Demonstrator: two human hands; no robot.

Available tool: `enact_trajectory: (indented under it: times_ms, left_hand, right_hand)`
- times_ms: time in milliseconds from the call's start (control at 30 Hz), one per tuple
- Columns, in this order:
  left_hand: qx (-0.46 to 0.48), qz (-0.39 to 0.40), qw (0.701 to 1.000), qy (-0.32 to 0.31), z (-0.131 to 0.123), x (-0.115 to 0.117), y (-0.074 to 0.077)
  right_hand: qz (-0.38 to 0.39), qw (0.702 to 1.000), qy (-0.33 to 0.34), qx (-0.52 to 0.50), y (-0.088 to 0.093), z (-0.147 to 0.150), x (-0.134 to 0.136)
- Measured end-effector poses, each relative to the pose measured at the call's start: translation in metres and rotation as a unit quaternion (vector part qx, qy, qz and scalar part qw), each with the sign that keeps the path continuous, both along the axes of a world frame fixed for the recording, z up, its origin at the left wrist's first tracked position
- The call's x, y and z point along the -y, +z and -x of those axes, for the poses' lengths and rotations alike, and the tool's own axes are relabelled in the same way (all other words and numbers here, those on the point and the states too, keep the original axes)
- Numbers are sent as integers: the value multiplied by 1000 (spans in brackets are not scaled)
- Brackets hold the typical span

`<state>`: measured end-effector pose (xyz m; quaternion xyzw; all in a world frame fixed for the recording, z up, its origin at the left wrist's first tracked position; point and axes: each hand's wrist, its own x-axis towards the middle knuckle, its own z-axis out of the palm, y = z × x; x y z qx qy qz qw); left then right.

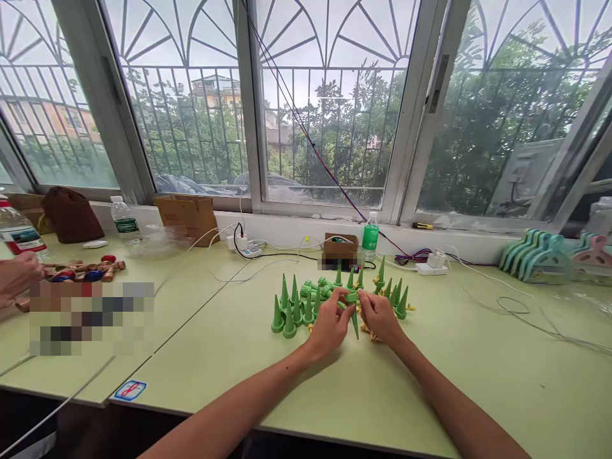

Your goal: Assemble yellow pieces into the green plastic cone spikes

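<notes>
Above the table, my left hand [329, 326] is closed on a green plastic watering spike [355, 324], its point hanging downward. My right hand [381, 316] is pinched at the spike's wide top end; what lies between its fingertips is too small to make out. Several like green spikes [289, 322] stand point up to the left of my hands, and others [402, 303] stand to the right. More green pieces [310, 288] lie on their sides behind my left hand. Small yellow parts [370, 333] lie beside and partly under my right hand.
Behind the spikes are a small cardboard box [340, 248] and a green-labelled bottle [370, 236]. White cables and a power strip [431, 269] run along the wall. Hangers [535, 258] stand at right. At left, another person's hand [19, 277] is near wooden pieces [93, 271].
</notes>
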<state>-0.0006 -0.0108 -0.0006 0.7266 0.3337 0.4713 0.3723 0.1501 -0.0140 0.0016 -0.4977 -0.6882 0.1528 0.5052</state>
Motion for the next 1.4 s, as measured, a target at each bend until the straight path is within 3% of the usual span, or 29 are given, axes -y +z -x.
enact_trajectory:
  times_ms: [267,700,1000,1400]
  left_hand:
    - [23,0,1000,11,0,1,4]
    - [80,62,995,26,-3,0,8]
    - [81,220,971,-53,-1,-11,0]
    - [80,241,962,-100,2,-3,5]
  right_hand:
    - [17,998,34,-42,0,1,2]
    - [6,996,20,-91,-1,-2,0]
    - [12,996,76,-38,-3,-1,1]
    - [35,994,98,-44,-1,-3,2]
